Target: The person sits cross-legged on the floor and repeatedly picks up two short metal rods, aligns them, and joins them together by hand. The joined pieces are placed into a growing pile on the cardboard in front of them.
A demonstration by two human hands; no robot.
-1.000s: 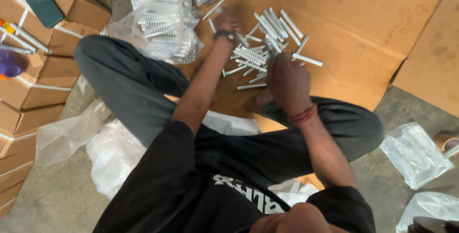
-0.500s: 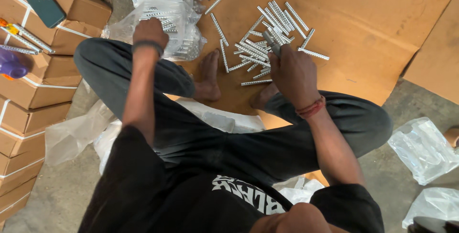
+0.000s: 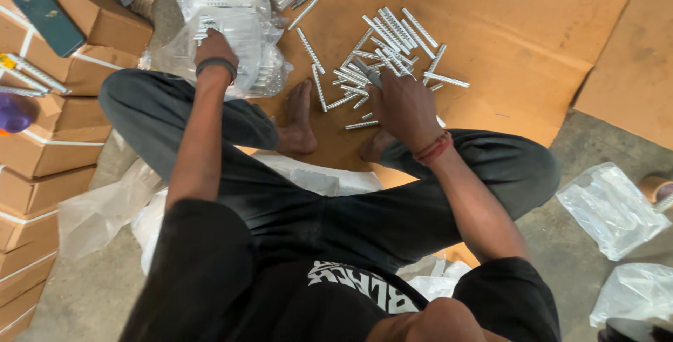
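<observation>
Closest to the camera is the person's black shirt and crossed legs in dark trousers (image 3: 336, 202), sitting barefoot right on a big sheet of brown cardboard (image 3: 533, 40) spread over the floor. The right hand (image 3: 401, 107) sits near the middle of that cardboard, fingers curled around a small bunch of the ribbed metal strips (image 3: 382, 47); it was in about the same spot a second ago, so it's basically been parked there holding its bundle. The rest of the strips are scattered loose just beyond that hand, fanned out toward the far edge. The left hand (image 3: 214, 49) is the one that moved: a second ago it was over by the loose pile, and now it's swung out to the left edge of the cardboard and is pressed down onto a clear plastic bag (image 3: 238, 40) stuffed with more strips. Can't really tell if it's pinching the bag or just resting on it, since only the back of the hand shows. So the action has shifted from pile to bag. Off to the left are stacked cardboard boxes (image 3: 49, 138) with a phone (image 3: 45, 16) on top.
</observation>
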